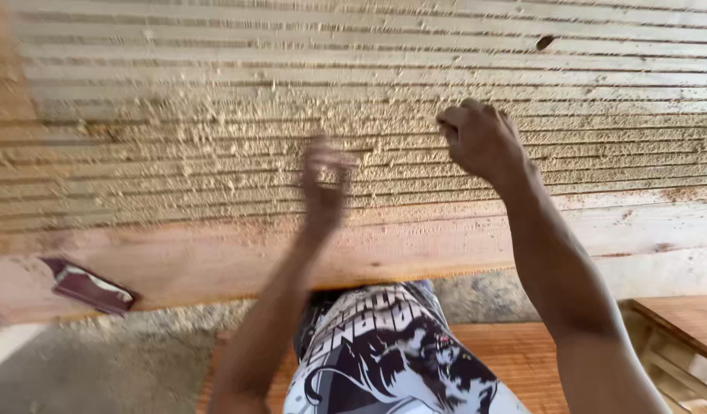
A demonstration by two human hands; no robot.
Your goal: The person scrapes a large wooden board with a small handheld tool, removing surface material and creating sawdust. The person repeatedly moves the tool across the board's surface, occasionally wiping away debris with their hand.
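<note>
Two hands are brushing sawdust [215, 138] off the grooved plank [369, 238]: left hand [325, 178] blurred, grip unclear; right hand [480, 139] loosely curled, risking splinters.

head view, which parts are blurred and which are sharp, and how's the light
In the head view the left hand is smeared by motion blur, fingers indistinct; the right hand is fairly sharp over the sawdust-strewn grooved board; light is soft and even with no glare, and the left edge looks hazy.
</note>
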